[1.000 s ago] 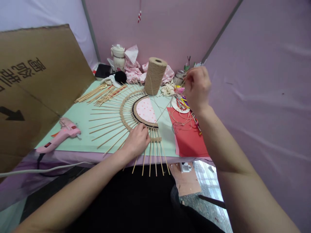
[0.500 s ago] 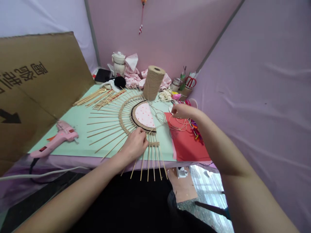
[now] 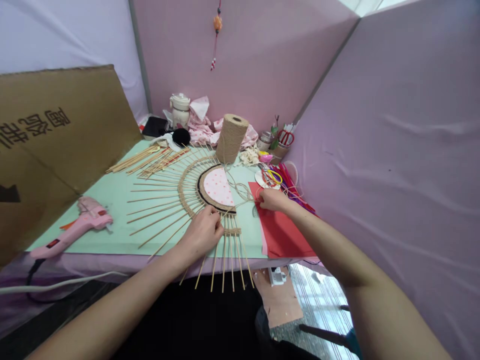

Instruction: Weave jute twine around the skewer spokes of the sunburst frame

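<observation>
A half-round piece with a white, pink-dotted centre lies on the table, edged in twine and a black band. Thin wooden sticks fan out from it, crossed by a woven twine band. My left hand is closed at the lower part of the fan, its fingertips pinching among the sticks; exactly what lies between them is partly hidden. Over the red paper, my right hand is closed on a strand of twine, which trails in loose loops beside the large twine spool.
A pink glue gun lies left, before a cardboard sheet. Loose sticks lie behind the fan. Yellow-handled scissors and coloured pipe cleaners are at right. A jar and pink cloth stand behind.
My right hand has come down and slightly left with the twine, uncovering the scissors. My left hand stays at the same part of the fan. The whole view has shifted a little.
</observation>
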Demonstrator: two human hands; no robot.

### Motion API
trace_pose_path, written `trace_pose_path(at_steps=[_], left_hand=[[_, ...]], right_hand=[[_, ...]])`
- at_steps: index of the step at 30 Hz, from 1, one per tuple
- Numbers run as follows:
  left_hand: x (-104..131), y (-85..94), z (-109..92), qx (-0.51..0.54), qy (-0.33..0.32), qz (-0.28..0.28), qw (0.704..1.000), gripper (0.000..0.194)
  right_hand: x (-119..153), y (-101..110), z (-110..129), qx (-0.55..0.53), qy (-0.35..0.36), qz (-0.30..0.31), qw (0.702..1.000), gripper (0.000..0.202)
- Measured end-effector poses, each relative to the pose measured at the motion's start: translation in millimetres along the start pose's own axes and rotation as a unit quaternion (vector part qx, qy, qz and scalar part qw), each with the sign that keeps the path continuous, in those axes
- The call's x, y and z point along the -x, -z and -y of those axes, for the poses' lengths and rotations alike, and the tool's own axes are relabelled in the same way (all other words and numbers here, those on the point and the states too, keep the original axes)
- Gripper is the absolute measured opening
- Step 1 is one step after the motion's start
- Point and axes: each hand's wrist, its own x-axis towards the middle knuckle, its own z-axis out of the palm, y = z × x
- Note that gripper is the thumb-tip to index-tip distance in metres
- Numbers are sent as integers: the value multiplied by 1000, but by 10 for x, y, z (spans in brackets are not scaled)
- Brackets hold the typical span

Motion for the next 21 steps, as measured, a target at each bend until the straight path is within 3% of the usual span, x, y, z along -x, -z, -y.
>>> trace_pose_path(at_steps=[4, 7, 9, 11, 13, 15, 17, 21], left_hand=[[-2, 8, -5, 6, 0, 0, 1000, 18], [-7, 13, -13, 5, 4, 2, 1000, 18], [-10, 14, -15, 5, 9, 4, 1000, 18], [-11, 11, -11, 10, 15, 4, 1000, 17], [-11, 4, -2, 19, 16, 3, 1000, 17], [-10, -2, 8, 26, 15, 3, 1000, 17], [-10, -3, 14, 29, 17, 3, 999, 16], [-8, 18, 9, 39, 23, 4, 999, 16]], right_hand=[[-116, 275, -195, 16, -17, -27, 999, 18], [-276, 688, -468, 26, -48, -64, 996, 18], [-356, 1028, -611, 29, -65, -120, 990, 20], [-374, 1372, -641, -11, -64, -290, 955, 15], [-340, 1680, -538, -62, -23, -453, 889, 12], [-312, 1910, -349, -84, 8, -546, 833, 16], [-355, 2026, -151, -106, 46, -563, 818, 21], [-621, 1879, 104, -154, 101, -421, 888, 16]])
